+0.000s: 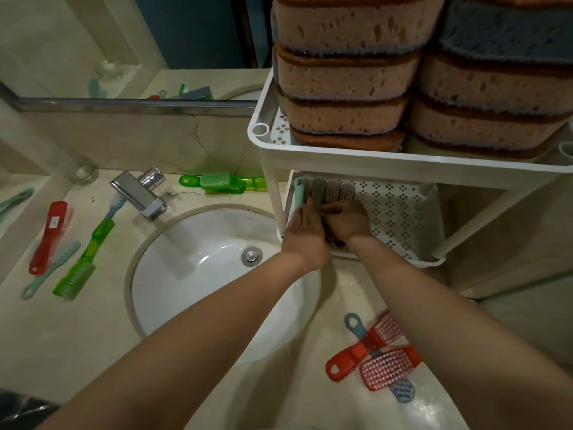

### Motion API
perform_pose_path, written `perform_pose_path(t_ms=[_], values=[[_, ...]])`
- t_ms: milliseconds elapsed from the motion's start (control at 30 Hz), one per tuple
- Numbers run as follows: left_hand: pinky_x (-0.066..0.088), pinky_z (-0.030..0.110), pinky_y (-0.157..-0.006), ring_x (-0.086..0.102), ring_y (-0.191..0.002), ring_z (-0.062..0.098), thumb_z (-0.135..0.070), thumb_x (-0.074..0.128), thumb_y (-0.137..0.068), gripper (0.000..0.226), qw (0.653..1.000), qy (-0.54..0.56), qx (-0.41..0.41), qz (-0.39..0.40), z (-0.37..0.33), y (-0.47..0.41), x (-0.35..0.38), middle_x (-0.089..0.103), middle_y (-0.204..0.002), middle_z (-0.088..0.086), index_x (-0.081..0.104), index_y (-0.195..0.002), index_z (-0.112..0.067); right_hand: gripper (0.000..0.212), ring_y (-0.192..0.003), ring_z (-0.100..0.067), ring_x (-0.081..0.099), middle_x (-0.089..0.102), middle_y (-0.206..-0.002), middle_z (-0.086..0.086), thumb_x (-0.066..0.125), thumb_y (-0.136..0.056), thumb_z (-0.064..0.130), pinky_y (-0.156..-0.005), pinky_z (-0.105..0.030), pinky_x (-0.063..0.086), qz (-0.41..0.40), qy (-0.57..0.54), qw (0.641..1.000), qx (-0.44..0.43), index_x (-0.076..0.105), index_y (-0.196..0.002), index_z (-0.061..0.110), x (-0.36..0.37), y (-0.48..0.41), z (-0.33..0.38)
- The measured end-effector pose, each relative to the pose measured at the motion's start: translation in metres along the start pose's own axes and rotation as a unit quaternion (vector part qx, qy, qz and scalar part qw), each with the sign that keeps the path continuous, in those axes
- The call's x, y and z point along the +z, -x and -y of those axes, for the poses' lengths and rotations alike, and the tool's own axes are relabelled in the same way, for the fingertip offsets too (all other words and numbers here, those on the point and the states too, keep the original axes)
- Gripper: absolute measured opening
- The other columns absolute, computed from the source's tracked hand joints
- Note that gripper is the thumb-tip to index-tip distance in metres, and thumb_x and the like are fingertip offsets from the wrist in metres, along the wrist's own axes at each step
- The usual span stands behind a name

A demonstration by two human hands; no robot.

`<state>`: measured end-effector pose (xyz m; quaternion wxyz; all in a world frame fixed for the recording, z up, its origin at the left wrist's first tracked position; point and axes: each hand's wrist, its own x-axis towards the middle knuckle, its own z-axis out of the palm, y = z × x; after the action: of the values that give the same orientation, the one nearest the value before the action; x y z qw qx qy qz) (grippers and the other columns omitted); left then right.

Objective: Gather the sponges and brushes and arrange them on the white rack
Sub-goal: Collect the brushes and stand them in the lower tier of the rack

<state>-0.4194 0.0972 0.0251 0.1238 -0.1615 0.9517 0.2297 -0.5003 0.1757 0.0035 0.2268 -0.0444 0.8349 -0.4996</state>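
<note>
A beige stone counter [93, 330] runs around a round white sink [192, 262], with a chrome faucet [139, 193] behind it and a mirror [77, 41] in the upper left of the frame. The white rack [403, 161] stands at the right. Its top tier is packed with two stacks of sponges [347, 79], orange-brown with blue-grey layers, and they fill the upper right corner. On the perforated lower shelf [400, 206] a row of brushes [322, 189] lies side by side at the left end, teal ones beside reddish ones. Both hands reach in there, just right of center. The left hand [305, 234] lies over the near ends of the brushes with its fingers fairly straight against a teal one. The right hand [348, 220] sits touching it, its fingers bent and pinching the near end of a reddish brush [333, 189]. More brushes are loose on the counter: two green brushes [217, 181] against the wall behind the faucet; a red brush [49, 234], a pale teal brush [51, 268] and a long green brush [83, 262] at the left edge; and at lower right two red brushes [369, 346] crossed over a blue brush [352, 322].
</note>
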Motion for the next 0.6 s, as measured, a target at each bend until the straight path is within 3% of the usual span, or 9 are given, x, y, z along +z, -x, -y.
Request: perform_pose_path(t_ms=[100, 200, 333, 400, 500, 600], values=[[0.017, 0.036, -0.12, 0.0, -0.15, 0.026, -0.017, 0.047, -0.094, 0.085, 0.999, 0.037, -0.023, 0.015, -0.002, -0.002, -0.004, -0.002, -0.162, 0.013, -0.014, -0.151, -0.007, 0.019, -0.064, -0.021, 0.071, 0.074, -0.072, -0.004, 0.065, -0.083, 0.009, -0.065, -0.035, 0.061, 0.011, 0.006, 1.0, 0.005, 0.077, -0.085, 0.024, -0.006, 0.006, 0.003], [0.02, 0.036, -0.119, 0.003, -0.15, 0.025, -0.017, 0.046, -0.094, 0.083, 0.998, 0.056, -0.013, 0.008, -0.003, 0.001, -0.005, -0.004, -0.162, 0.01, -0.014, -0.152, -0.011, 0.03, -0.043, -0.014, 0.063, 0.067, -0.052, 0.002, 0.059, -0.083, 0.003, -0.042, -0.021, 0.049, -0.005, -0.011, 1.0, 0.008, 0.073, -0.077, 0.029, -0.014, 0.015, 0.005], [0.038, 0.04, -0.109, 0.026, -0.144, 0.028, -0.007, 0.044, -0.091, 0.078, 0.991, 0.12, 0.03, -0.05, -0.004, 0.011, -0.003, 0.017, -0.16, 0.01, 0.001, -0.155, -0.021, 0.035, -0.047, -0.018, 0.061, 0.067, -0.055, -0.002, 0.053, -0.08, -0.002, -0.047, -0.027, 0.053, -0.068, -0.04, 0.997, -0.006, 0.07, -0.072, 0.027, -0.024, 0.034, 0.005], [0.045, 0.036, -0.102, 0.042, -0.134, 0.029, -0.004, 0.042, -0.09, 0.073, 0.982, 0.165, 0.049, -0.08, -0.003, 0.019, 0.002, 0.033, -0.154, 0.009, 0.015, -0.154, -0.025, 0.028, -0.045, -0.011, 0.059, 0.065, -0.06, 0.0, 0.053, -0.082, -0.004, -0.043, -0.02, 0.048, -0.108, -0.076, 0.991, -0.02, 0.071, -0.076, 0.018, -0.027, 0.047, 0.0], [0.042, 0.025, -0.099, 0.053, -0.122, 0.018, 0.001, 0.042, -0.089, 0.062, 0.953, 0.272, 0.088, -0.098, -0.001, 0.036, 0.011, 0.052, -0.139, -0.001, 0.036, -0.145, -0.024, 0.022, -0.055, -0.01, 0.057, 0.065, -0.075, 0.001, 0.056, -0.084, -0.001, -0.048, -0.018, 0.043, -0.153, -0.092, 0.983, -0.033, 0.07, -0.088, 0.015, -0.033, 0.07, -0.01], [0.045, 0.025, -0.096, 0.057, -0.108, 0.008, 0.001, 0.044, -0.089, 0.05, 0.931, 0.336, 0.11, -0.087, -0.002, 0.049, 0.025, 0.06, -0.117, -0.008, 0.048, -0.133, -0.023, 0.02, -0.051, -0.011, 0.056, 0.066, -0.08, -0.001, 0.057, -0.087, 0.0, -0.045, -0.018, 0.041, -0.181, -0.099, 0.978, -0.018, 0.07, -0.095, 0.012, -0.04, 0.092, -0.027]])
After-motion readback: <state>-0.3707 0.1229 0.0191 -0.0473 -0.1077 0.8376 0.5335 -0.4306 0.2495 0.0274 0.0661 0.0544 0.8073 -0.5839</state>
